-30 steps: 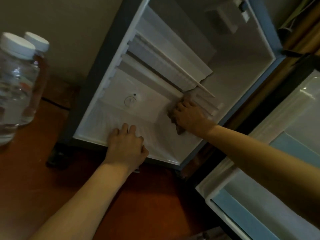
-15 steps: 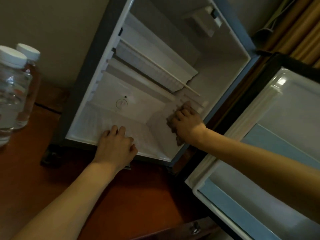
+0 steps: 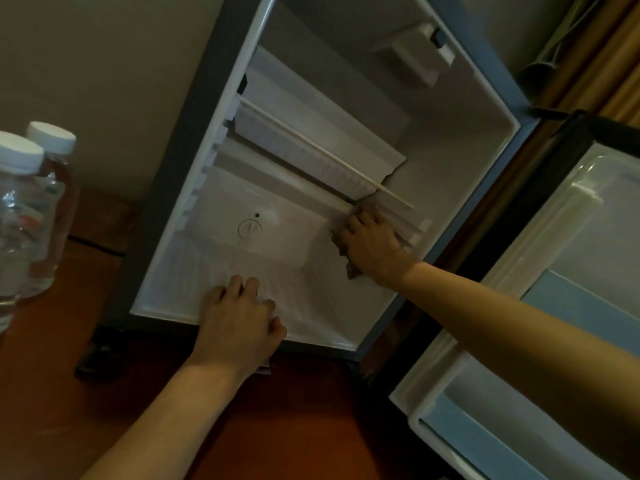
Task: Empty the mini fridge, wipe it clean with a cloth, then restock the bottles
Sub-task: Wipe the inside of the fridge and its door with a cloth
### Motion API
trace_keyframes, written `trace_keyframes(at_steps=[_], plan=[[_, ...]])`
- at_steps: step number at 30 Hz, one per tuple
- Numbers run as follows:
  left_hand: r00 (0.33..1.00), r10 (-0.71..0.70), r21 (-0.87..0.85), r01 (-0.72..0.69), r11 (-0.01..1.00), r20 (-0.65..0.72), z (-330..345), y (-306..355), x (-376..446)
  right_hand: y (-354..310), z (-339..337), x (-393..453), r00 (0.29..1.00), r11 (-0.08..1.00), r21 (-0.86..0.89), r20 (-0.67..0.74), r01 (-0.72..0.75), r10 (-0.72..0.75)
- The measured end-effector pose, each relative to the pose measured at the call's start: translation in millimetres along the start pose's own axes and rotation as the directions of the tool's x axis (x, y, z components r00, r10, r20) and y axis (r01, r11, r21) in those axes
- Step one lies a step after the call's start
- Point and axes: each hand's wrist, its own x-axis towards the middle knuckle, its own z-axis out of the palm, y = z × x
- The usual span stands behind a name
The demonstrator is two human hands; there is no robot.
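The white mini fridge [image 3: 460,188] stands open with no bottles inside. My right hand [image 3: 372,245] presses a brownish cloth [image 3: 350,270] flat against the lower right inner wall, just under the shelf [image 3: 322,157]. The cloth shows only at the hand's edges. My left hand [image 3: 239,320] rests on the front lip of the fridge floor, fingers bent over the edge. Two clear bottles with white caps [image 3: 24,216] stand at the far left, outside the fridge.
The fridge door [image 3: 554,306] hangs open to the right, its inner rack pale blue and white. A reddish-brown wooden surface [image 3: 52,393] lies below the fridge and under the bottles. A beige wall fills the upper left; a curtain hangs at the upper right.
My right hand with the cloth has slid a little up the right inner wall toward the shelf. My left hand has stayed on the fridge's front lip. The view has shifted slightly.
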Motion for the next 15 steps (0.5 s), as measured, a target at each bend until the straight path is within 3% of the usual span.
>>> trace_keyframes(at_steps=[6, 11, 13, 15], plan=[[0.994, 0.036, -0.008, -0.037, 0.999, -0.103, 5.3, -1.6, 1.0, -2.4, -13.9, -10.9, 0.998, 0.998, -0.064, 0.059, -0.008, 0.012], [0.996, 0.032, 0.004, -0.031, 0.999, -0.085, 2.3, -2.6, -2.2, -1.5, -36.6, -53.8, 0.988, 0.997, -0.012, 0.139, -0.071, 0.072], [0.996, 0.024, -0.010, -0.025, 1.000, -0.087, 1.9, -3.2, -4.2, -0.1, -40.4, -73.7, 0.990, 0.998, -0.011, 0.122, -0.067, 0.068], [0.996, 0.016, -0.010, -0.017, 1.000, -0.083, 1.6, -3.7, -6.0, 1.6, -32.2, -87.5, 0.999, 0.999, 0.013, 0.014, -0.034, 0.034]])
